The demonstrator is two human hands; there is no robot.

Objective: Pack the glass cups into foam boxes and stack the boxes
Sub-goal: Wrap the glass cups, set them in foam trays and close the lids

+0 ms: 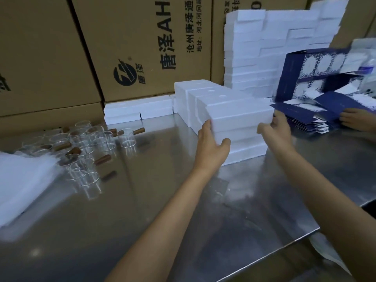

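Both hands, left hand (211, 146) and right hand (277, 132), grip the top foam box (240, 117) of a stack on the worktop (162, 200), right of the glass cups (85, 143).

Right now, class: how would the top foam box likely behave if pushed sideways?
Probably light and stiff: both hands hold the foam box by its sides. It might slide off, sitting atop a stack near the glass cups.

Shiny steel table (142, 220), printed cardboard cartons (50, 58) stacked behind, dim indoor light
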